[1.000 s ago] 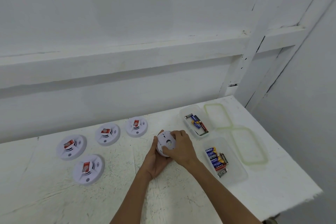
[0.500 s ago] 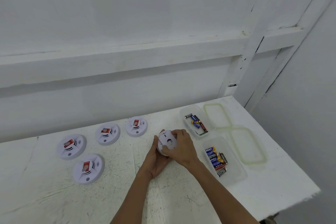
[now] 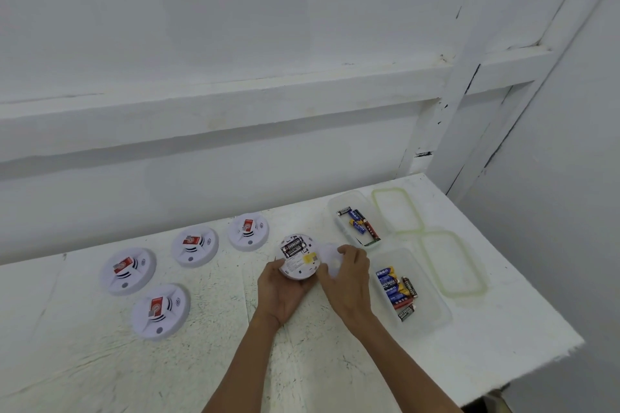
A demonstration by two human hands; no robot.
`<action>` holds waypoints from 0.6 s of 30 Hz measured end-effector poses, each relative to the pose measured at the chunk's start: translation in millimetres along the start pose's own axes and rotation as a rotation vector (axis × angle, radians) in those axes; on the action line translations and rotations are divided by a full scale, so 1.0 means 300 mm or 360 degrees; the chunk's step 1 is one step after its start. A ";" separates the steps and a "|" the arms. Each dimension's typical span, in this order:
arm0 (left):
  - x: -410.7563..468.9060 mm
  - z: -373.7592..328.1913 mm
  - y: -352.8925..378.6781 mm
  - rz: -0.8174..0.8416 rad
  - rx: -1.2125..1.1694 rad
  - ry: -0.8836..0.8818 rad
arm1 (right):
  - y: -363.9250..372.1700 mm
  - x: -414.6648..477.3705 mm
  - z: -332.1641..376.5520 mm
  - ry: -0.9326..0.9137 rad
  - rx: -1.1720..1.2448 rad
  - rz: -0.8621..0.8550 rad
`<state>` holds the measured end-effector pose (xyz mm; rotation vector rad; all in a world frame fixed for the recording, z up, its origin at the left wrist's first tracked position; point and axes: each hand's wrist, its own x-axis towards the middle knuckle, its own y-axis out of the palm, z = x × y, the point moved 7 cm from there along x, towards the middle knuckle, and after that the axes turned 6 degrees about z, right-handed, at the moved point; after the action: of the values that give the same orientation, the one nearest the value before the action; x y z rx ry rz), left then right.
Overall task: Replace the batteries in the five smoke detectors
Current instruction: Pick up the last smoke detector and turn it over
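1. White plastic everywhere: the opened smoke detector (image 3: 298,257) sat back-side up over the counter (image 3: 352,369), cradled from below in the left hand (image 3: 281,292), whose grip was clenched round its lower rim.
2. Black batteries (image 3: 292,247) lay exposed in the detector's bay, with a yellow sticker just below them.
3. Just right of that detector, the right hand (image 3: 349,278) held the round white cover (image 3: 330,260), grip closed on it, the cover's edge touching or nearly touching the detector's rim.
4. Left of the held detector, four more smoke detectors (image 3: 127,271) rested face up on the counter, each with a red label, three in a slanting row and one nearer the person.
5. Right of the held detector stood two clear tubs: the far tub (image 3: 339,208) held a few batteries, the near tub (image 3: 436,315) held a cluster of blue and black ones.
6. Beyond the tubs, further right again, two clear lids (image 3: 396,213) lay flat on the counter.
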<state>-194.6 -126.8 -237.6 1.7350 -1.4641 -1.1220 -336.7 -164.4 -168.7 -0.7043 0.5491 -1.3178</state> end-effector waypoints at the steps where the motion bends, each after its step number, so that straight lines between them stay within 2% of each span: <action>1: -0.002 -0.008 0.006 0.0013 -0.0006 0.0044 | 0.011 -0.009 -0.002 0.0003 -0.0065 0.0007; 6: -0.016 -0.023 0.013 -0.0047 -0.0112 0.0147 | 0.060 -0.042 -0.032 0.0083 -0.0406 0.0043; 10: -0.032 -0.026 0.035 -0.0057 -0.0070 0.0111 | 0.079 -0.050 -0.048 0.0037 -0.0494 -0.0034; 14: -0.035 -0.017 0.057 -0.0023 0.0113 0.0059 | 0.040 -0.042 0.009 -0.0167 -0.0228 -0.0107; 18: -0.035 -0.005 0.062 -0.0025 0.0170 0.0010 | 0.012 -0.012 0.042 -0.0174 0.0232 0.0101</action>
<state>-202.2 -120.7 -218.7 1.8237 -1.5339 -1.0624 -325.9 -158.6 -163.0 -0.6294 0.3801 -1.2392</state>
